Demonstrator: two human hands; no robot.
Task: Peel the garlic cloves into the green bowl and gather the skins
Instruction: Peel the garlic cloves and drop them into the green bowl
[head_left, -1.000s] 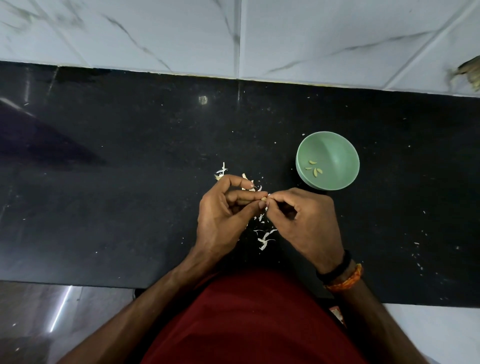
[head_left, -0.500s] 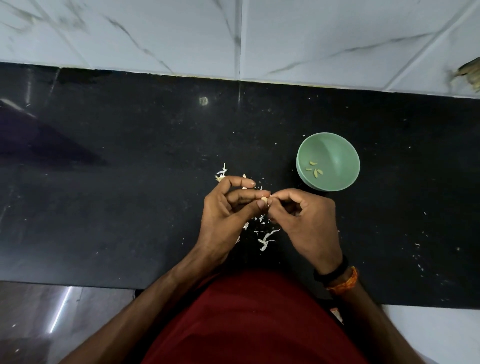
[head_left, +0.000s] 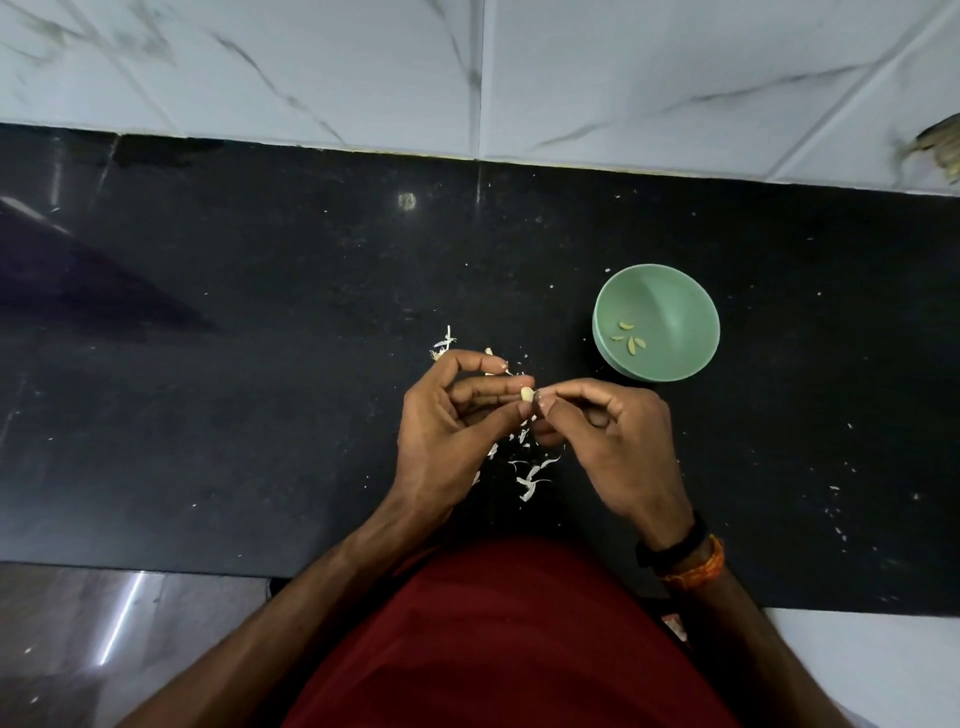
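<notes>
My left hand (head_left: 452, 421) pinches a small pale garlic clove (head_left: 527, 395) between thumb and fingers above the black counter. My right hand (head_left: 608, 441) meets it from the right, its thumb and forefinger pinching at the clove's tip. The green bowl (head_left: 675, 306) stands just right of and beyond my hands, with a few peeled cloves (head_left: 628, 338) lying inside. White garlic skins (head_left: 530, 475) lie scattered on the counter under and between my hands, and more skins (head_left: 444, 345) lie beyond my left hand.
The black stone counter (head_left: 260, 364) runs left to right, backed by a white marbled tile wall (head_left: 467, 73). Tiny white flecks dot the counter at right. Its near edge lies close to my red shirt (head_left: 509, 634).
Both hands stay together at the clove. The pale clove shows more plainly between my left fingertips now than a second ago.
</notes>
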